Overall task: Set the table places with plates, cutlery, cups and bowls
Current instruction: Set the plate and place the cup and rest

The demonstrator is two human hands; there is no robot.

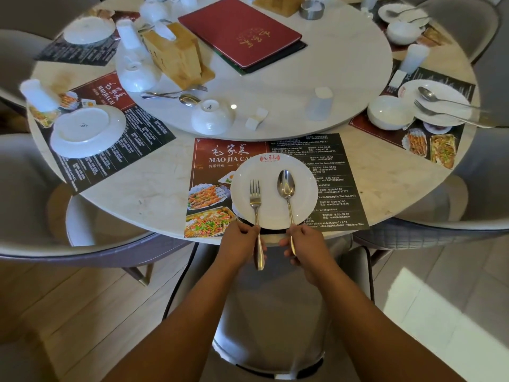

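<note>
The thin handle of a fork [255, 205] is pinched by the left hand [242, 239], with the fingers curled round it. The handle of a spoon [286, 186] is pinched the same way by the right hand [301, 244]. Both hands are held close together at the near edge of the tabletop [154, 194].

The fork and spoon are laid side by side on a white plate [304, 172], fork on the left and spoon on the right. Their heads are on the plate and point to the far side. Their handles stick out over the near rim. The plate is set on a red and black paper mat [340, 186] with food pictures on it.

Just past the mat, a white bowl [211, 117] is turned upside down on a big round board [303, 70] in the middle of the tabletop. A red menu book [242, 31] and a wooden box [176, 56] are seen farther back on the board.

To the left, an upside-down plate [88, 130] is set on its own mat, with an upside-down cup [38, 95] just past it. To the right, a side bowl [389, 111] is seen touching a far plate [446, 117] that has cutlery on it.
</note>
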